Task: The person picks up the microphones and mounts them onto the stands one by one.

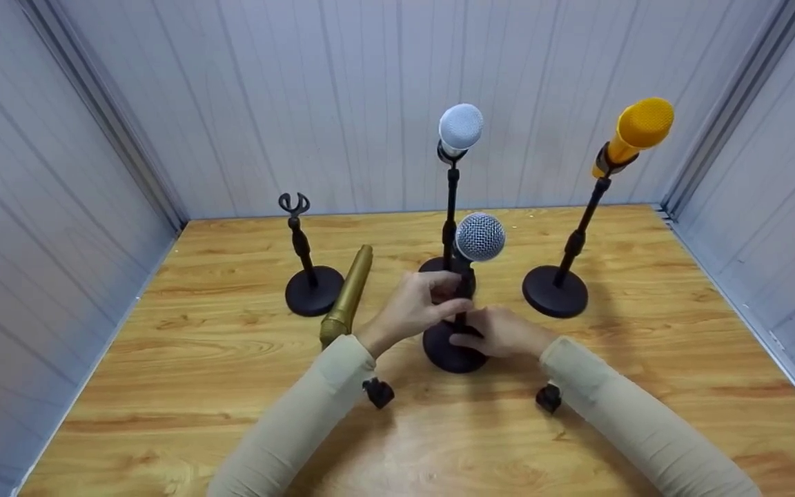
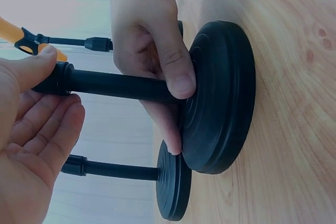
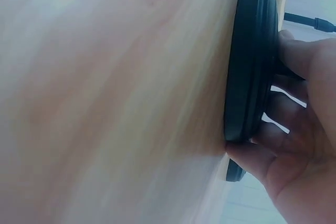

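Front stand: black round-based desktop stand point(image 1: 454, 353) upright on the wood-grain table point(image 1: 163, 386), at the centre; both hands on it.
Silver microphone: dark microphone with a silver mesh ball head point(image 1: 480, 237), up at the top of the front stand; its clip is largely hidden, so full seating cannot be confirmed.
Left hand point(image 1: 417, 308): thumb and fingers pinch the collar on the pole.
Right hand point(image 1: 506, 333): thumb on top of the base, fingers round its edge; gripping.
White microphone point(image 1: 461, 127): held in the clip of the black rear stand point(image 1: 453, 197); looks done.
Yellow microphone point(image 1: 644, 125): held in the clip of the black right-hand stand point(image 1: 555, 293); looks done.
Gold microphone point(image 1: 350, 290): metallic gold, lying on the table just beside the left-hand stand; unmounted.
Left-hand stand point(image 1: 312, 293): black, upright, open-pronged clip point(image 1: 294, 203) bare.
Progress (judgement): two mounted, a third at or near completion under the hands; gold one apparently left.
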The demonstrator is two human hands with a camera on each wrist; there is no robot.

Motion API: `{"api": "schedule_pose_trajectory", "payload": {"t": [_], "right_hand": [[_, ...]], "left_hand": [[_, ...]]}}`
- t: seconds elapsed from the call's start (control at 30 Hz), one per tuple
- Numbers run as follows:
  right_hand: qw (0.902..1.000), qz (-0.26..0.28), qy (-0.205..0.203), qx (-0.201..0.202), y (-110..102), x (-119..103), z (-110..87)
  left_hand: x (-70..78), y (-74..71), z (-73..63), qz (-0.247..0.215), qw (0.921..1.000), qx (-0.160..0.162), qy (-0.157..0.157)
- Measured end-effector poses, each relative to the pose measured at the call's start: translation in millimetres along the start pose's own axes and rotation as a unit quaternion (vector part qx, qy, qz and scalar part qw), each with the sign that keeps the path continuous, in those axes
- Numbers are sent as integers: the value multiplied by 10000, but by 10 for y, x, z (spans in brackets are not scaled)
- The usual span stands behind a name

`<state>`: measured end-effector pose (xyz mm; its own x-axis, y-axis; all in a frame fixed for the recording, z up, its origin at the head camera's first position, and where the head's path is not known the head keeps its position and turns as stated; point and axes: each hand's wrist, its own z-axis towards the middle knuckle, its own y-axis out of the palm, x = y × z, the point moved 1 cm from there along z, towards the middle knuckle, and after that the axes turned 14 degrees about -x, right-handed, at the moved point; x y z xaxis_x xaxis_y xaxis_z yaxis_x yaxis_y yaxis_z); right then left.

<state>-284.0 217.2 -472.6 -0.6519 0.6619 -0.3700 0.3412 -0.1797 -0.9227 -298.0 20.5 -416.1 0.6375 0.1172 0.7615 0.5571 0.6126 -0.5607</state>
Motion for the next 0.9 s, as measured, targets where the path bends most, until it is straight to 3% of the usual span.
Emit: {"api": "schedule_pose_trajectory", "payload": {"t": [0.17, 0.23, 0.3, 0.43, 0.53, 0.63, 0.9], "right_hand": [[9981, 364, -178, -464, -56, 11, -136], [9985, 220, -194, -470, -81, 4, -224], [9990, 49, -122, -417, -99, -9, -305], [9992, -109, 96, -363, -89, -47, -389], [9990, -47, 191, -398, -53, -75, -369], [9988, 10, 223, -429, -17, -113, -299], [9970, -444, 266, -575, 13, -301, 125]], "left_hand": [[20, 6, -30, 527, 9984, -191, 66], [32, 20, -61, 1103, 9933, -327, -76], [39, 46, -109, 1701, 9830, -541, -435], [17, 143, -241, 2658, 9460, -1227, -1392], [2, 218, -341, 3209, 9147, -1575, -1883], [24, 250, -433, 3737, 8876, -1666, -2117], [47, 113, -661, 4657, 8310, -1702, -2522]]}}
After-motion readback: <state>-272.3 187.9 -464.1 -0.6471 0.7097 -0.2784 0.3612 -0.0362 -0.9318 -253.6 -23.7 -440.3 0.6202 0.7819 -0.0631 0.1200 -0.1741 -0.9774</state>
